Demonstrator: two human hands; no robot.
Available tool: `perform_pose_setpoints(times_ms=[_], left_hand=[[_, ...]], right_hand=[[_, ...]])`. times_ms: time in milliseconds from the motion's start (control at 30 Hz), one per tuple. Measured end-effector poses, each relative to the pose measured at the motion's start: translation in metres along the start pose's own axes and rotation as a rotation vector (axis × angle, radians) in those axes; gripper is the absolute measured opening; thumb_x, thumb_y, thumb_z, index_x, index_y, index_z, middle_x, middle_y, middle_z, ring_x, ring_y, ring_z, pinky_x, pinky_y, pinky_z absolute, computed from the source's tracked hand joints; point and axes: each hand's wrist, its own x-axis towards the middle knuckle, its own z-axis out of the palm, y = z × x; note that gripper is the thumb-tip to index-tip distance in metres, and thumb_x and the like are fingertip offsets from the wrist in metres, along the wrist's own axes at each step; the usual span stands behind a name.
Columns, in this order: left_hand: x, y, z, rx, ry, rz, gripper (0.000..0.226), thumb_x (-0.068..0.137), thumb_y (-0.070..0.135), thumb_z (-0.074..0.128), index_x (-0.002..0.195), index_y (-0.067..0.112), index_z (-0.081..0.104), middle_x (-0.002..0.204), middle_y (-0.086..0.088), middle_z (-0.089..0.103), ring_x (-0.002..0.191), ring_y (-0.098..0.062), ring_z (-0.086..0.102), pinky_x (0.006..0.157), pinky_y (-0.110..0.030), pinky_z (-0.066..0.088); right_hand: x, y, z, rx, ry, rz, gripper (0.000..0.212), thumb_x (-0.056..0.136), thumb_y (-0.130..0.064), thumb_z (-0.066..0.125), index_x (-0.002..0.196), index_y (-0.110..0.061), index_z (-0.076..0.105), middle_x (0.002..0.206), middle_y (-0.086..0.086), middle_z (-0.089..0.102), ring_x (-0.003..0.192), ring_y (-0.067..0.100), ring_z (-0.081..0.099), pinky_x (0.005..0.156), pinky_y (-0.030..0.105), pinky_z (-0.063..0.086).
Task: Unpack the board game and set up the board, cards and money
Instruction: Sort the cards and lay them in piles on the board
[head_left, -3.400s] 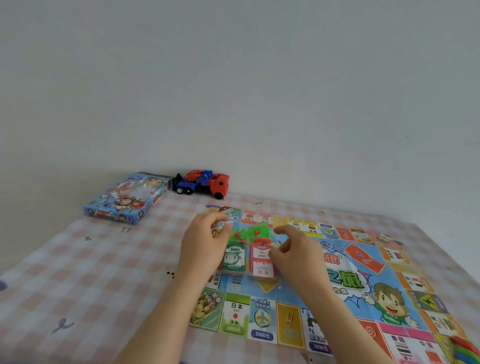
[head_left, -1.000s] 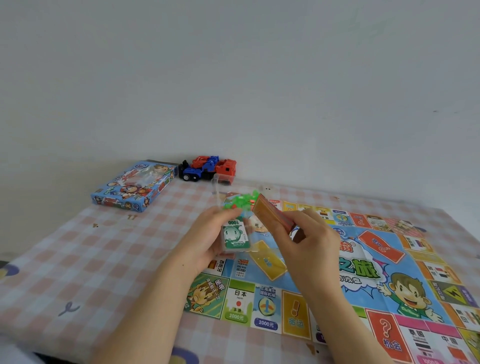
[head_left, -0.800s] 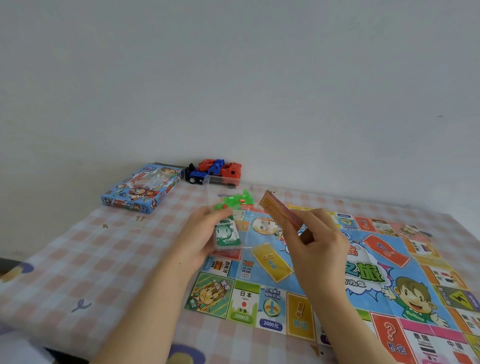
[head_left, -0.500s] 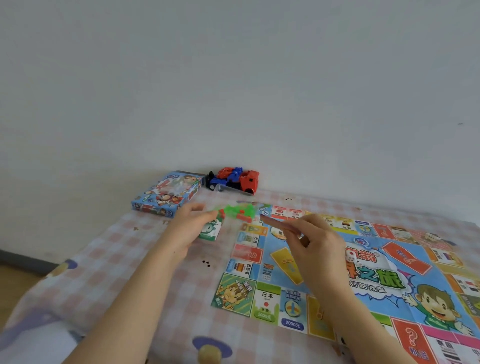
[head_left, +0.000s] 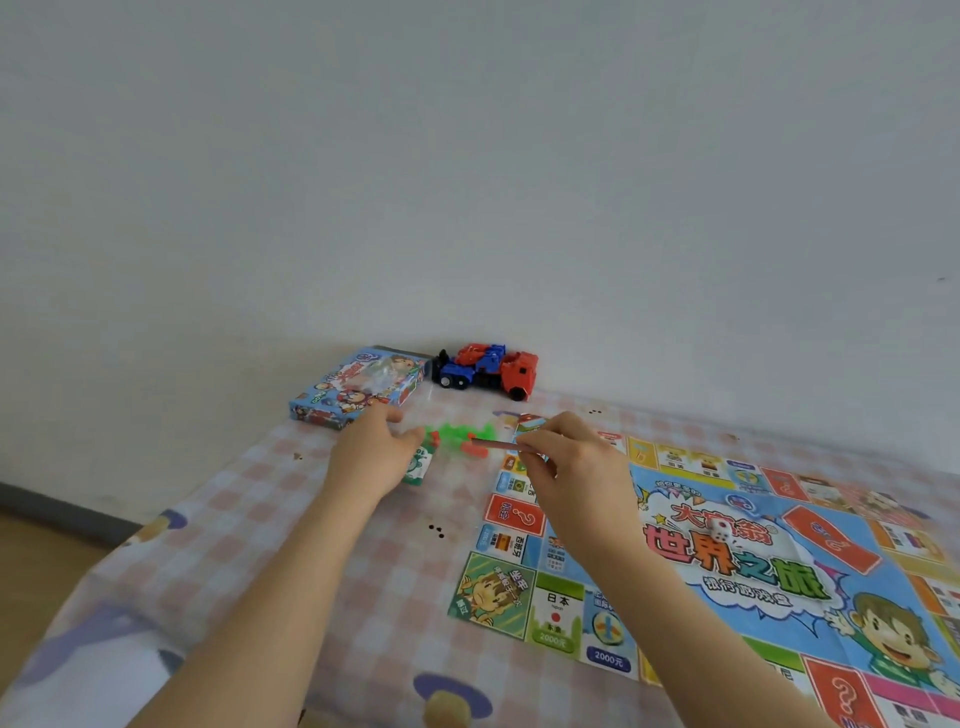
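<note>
On board (head_left: 727, 587): "2000元", "日本"; right hand (head_left: 576, 467) grip pinches cards (head_left: 493, 444); left hand (head_left: 374, 457) holds bag (head_left: 457, 436).

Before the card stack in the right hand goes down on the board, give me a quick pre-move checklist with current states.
1. Card stack held by right hand: ok, pinched at one end.
2. Board unfolded flat on the checked cloth: ok.
3. Red card slot free: ok; the die lies beside it.
4. Left hand clear of the board: ok, over the cloth holding the clear pack of money and pieces.
5. Money laid out: not ok, still in the pack.
6. Card faces: cannot tell, seen edge-on.
</note>
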Motion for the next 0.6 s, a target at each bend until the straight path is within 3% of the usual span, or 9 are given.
perform_pose_setpoints(times_ms=[100,200,333,400,600], left_hand=[[-0.002,0.000,0.002,0.290,0.157,0.163,0.039,0.091,0.037,0.056,0.124,0.016,0.057,0.128,-0.005,0.057,0.118,-0.026,0.049,0.092,-0.037,0.042],[-0.010,0.019,0.003,0.126,0.210,0.305,0.029,0.095,0.030,0.051,0.118,0.016,0.062,0.121,-0.002,0.061,0.111,-0.020,0.053,0.089,-0.032,0.043],[-0.024,0.061,0.017,-0.317,-0.171,0.229,0.034,0.098,0.038,0.042,0.105,0.015,0.065,0.098,0.000,0.068,0.085,-0.015,0.065,0.078,-0.032,0.053],[-0.029,0.077,0.027,-0.412,-0.338,0.167,0.036,0.098,0.040,0.040,0.097,0.014,0.066,0.090,-0.002,0.069,0.071,-0.015,0.066,0.063,-0.029,0.052],[-0.039,0.108,0.062,-0.590,-0.534,0.035,0.016,0.094,0.023,0.056,0.096,0.014,0.069,0.069,0.002,0.065,0.045,-0.006,0.048,0.041,-0.017,0.036]], right_hand=[[0.001,0.001,-0.002,0.013,0.017,0.002,0.013,0.082,-0.012,0.065,0.087,-0.011,0.077,0.084,0.000,0.066,0.050,0.015,0.058,0.044,0.031,0.051],[0.001,0.005,-0.008,0.053,0.021,0.024,0.013,0.082,-0.008,0.070,0.091,-0.012,0.077,0.088,0.000,0.066,0.054,0.013,0.058,0.051,0.025,0.051],[0.001,0.015,-0.024,0.126,0.050,0.072,0.020,0.078,-0.001,0.071,0.093,-0.012,0.077,0.088,-0.003,0.064,0.057,0.010,0.058,0.056,0.025,0.053],[0.000,0.021,-0.032,0.154,0.064,0.108,0.022,0.077,0.001,0.069,0.092,-0.013,0.077,0.088,-0.004,0.063,0.062,0.012,0.062,0.059,0.030,0.055],[-0.007,0.048,-0.056,0.180,0.141,0.227,0.025,0.071,0.004,0.066,0.086,-0.013,0.077,0.085,-0.008,0.061,0.066,0.010,0.064,0.063,0.027,0.054]])
